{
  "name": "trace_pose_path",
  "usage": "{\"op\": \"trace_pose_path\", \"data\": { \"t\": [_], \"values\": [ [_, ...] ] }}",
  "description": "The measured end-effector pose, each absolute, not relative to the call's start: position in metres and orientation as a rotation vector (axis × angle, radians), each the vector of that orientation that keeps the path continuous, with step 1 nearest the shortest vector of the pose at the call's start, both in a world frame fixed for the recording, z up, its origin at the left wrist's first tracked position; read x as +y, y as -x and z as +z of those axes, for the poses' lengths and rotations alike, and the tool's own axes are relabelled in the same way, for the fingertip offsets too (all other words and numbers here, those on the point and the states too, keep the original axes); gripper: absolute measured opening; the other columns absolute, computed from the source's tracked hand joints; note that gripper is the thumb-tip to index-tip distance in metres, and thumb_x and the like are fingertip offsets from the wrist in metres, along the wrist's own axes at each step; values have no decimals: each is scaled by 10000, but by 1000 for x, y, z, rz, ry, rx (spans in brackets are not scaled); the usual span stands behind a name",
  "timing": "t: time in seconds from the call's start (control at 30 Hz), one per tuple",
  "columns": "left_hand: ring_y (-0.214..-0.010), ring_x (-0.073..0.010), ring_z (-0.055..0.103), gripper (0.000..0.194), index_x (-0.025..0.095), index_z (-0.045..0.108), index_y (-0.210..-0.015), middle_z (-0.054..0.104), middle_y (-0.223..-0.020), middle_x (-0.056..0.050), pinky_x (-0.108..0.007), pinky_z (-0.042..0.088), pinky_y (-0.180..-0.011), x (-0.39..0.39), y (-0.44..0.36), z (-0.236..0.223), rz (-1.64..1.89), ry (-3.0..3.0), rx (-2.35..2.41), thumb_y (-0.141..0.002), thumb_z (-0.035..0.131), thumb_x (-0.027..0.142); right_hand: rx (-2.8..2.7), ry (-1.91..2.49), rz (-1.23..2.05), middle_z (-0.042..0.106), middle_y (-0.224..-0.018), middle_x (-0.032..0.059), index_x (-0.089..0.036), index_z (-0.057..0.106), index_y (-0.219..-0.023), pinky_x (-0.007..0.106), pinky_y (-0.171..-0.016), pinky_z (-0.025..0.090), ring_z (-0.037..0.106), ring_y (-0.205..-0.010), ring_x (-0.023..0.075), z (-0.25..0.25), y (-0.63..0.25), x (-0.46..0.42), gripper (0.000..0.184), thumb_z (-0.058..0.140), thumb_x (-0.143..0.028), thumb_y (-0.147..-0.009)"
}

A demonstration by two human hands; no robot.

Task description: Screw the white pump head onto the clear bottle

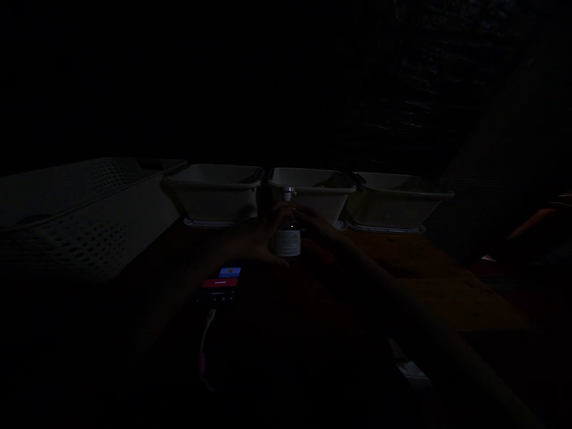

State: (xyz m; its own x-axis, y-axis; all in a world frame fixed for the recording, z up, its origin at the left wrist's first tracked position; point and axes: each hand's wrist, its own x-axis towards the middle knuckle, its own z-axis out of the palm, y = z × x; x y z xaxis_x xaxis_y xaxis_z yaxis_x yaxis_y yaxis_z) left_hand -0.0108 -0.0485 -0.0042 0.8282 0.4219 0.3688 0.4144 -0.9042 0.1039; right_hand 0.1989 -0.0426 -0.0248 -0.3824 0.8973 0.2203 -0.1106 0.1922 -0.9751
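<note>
The picture is very dark. A pale pump bottle stands upright on the wooden table, with its white pump head showing above my fingers. From the left side my left hand curls about the bottle, thumb low near its label. My right hand comes from the other side, its fingers closed at the bottle's neck below the pump. Finger detail is dim where both hands meet.
Three pale tubs stand in a row behind the bottle: a left tub, a middle tub and a right tub. At left is a perforated basket. A lit phone with a cable lies nearby. Another person's arm shows far right.
</note>
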Motion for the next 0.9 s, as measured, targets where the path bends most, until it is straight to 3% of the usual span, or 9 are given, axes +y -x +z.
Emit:
{"op": "trace_pose_path", "data": {
  "t": [0.13, 0.37, 0.57, 0.9],
  "values": [
    [-1368, -401, 420, 1107, 267, 128, -1482, 280, -1570, -205, -547, 390, -1060, -50, 11, -2, 577, -2974, 683, -659, 793, 594, -1535, 749, 1353, 684, -1155, 52, -233, 664, -1135, 318, -798, 490, 635, -984, 199, -26, -200, -40, 347, 658, -446, -860],
    [-1367, -382, 437, 1097, 270, 151, -1488, 277, -1578, -201, -512, 449, -1015, -53, 10, -1, 591, -2931, 633, -655, 813, 539, -1512, 789, 1358, 688, -1128, 63, -215, 662, -1134, 316, -782, 497, 648, -946, 196, -27, -199, -39, 379, 694, -433, -826],
    [-1377, -391, 427, 1106, 241, 162, -1481, 324, -1550, -219, -500, 456, -1015, -54, 10, -2, 566, -2943, 660, -648, 819, 555, -1519, 786, 1332, 701, -1109, 70, -203, 683, -1083, 365, -852, 514, 641, -1050, 243, -20, -198, -47, 375, 721, -454, -806],
    [-1180, -369, 613, 1098, 226, 153, -1474, 479, -1440, -235, -513, 484, -954, -57, 9, 0, 512, -2915, 726, -658, 805, 567, -1539, 784, 1324, 689, -1154, 77, -199, 667, -1133, 366, -874, 504, 651, -1005, 212, -20, -199, -46, 365, 684, -416, -841]
  ]
}}
